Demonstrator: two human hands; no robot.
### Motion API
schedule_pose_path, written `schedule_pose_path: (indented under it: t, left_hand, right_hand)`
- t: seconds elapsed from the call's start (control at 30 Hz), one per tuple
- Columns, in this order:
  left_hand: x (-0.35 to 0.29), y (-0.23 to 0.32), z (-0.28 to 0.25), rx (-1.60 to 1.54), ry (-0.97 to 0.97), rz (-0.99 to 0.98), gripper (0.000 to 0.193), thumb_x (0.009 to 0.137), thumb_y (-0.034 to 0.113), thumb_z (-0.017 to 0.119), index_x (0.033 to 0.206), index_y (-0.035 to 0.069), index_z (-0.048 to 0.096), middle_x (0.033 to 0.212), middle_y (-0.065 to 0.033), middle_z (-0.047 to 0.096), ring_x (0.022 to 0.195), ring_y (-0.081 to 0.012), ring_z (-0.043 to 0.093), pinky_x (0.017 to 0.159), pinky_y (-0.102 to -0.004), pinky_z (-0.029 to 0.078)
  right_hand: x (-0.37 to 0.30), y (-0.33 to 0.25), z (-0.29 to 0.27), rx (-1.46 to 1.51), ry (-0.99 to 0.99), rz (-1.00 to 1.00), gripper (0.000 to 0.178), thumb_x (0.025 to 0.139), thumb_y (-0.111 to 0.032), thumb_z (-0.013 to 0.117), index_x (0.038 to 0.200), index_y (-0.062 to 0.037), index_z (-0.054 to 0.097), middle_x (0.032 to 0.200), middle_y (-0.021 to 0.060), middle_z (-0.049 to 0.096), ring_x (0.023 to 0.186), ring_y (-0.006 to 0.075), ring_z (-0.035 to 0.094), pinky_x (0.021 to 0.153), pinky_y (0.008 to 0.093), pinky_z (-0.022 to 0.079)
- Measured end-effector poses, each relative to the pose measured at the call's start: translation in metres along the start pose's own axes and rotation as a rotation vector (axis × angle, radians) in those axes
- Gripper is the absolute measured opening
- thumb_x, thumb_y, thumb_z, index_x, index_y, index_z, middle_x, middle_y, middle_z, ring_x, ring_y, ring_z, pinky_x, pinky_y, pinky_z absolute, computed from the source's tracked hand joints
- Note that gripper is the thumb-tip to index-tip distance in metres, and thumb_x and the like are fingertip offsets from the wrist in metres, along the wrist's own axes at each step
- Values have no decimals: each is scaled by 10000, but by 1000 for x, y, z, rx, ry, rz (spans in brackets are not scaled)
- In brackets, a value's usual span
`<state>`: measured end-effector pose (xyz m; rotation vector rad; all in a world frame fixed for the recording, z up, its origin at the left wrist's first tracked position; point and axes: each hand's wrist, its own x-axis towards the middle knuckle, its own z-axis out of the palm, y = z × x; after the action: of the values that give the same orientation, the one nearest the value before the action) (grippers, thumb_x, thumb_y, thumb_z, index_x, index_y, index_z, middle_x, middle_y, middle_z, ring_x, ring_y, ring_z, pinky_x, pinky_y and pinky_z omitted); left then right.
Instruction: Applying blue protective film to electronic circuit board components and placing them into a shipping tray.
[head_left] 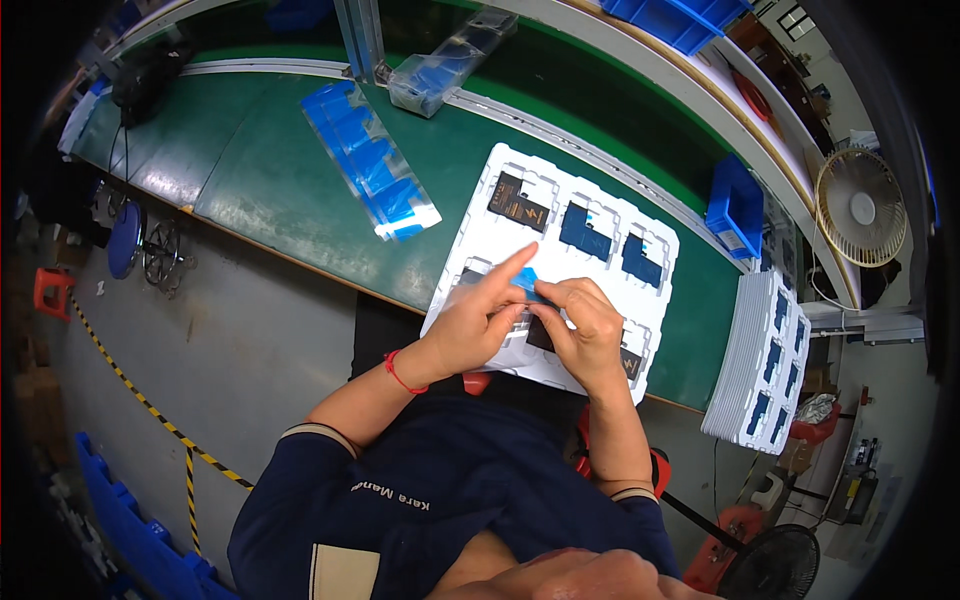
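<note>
Left hand (470, 320): index finger extended away from the body, thumb bent toward the right hand (585, 325); its grip cannot be told. Right thumb and index finger pinch a small bright-blue film piece (525, 281), located between the hands above a white moulded plastic tray (559, 262). The film's visible edge faces away from the body; fingers hide its long axis. Dark, flat L-shaped pieces (586, 235) occupy the tray's far row. The tray rests slanted on the green table (265, 190).
</note>
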<state>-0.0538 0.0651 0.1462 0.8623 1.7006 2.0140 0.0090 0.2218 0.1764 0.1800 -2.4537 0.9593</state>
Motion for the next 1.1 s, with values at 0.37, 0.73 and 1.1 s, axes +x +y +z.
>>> schedule_pose_path:
  t: [0.37, 0.73, 1.1]
  left_hand:
    - [1, 14, -13, 555, -81, 321, 552, 815, -78, 518, 1350, 9, 415, 873, -150, 668, 757, -240, 635, 694, -306, 510]
    - [15, -17, -49, -611, 474, -122, 213, 876, 94, 465, 973, -47, 590, 658, -49, 546, 585, -107, 488, 620, -268, 439]
    - [18, -2, -43, -559, -98, -457, 236, 925, 176, 561, 986, -34, 648, 829, -125, 683, 409, -3, 344, 377, -181, 278]
  right_hand:
    - [-8, 21, -20, 642, 36, 416, 95, 804, 40, 629, 886, 35, 676, 883, 86, 654, 761, 143, 594, 704, 251, 471]
    - [-8, 30, -26, 986, 431, 643, 75, 890, -44, 588, 921, 5, 637, 683, 28, 579, 601, 121, 519, 573, 276, 445]
    - [22, -5, -8, 233, -94, -47, 272, 734, 62, 669, 1002, 18, 650, 822, 104, 656, 730, 186, 609, 632, 262, 478]
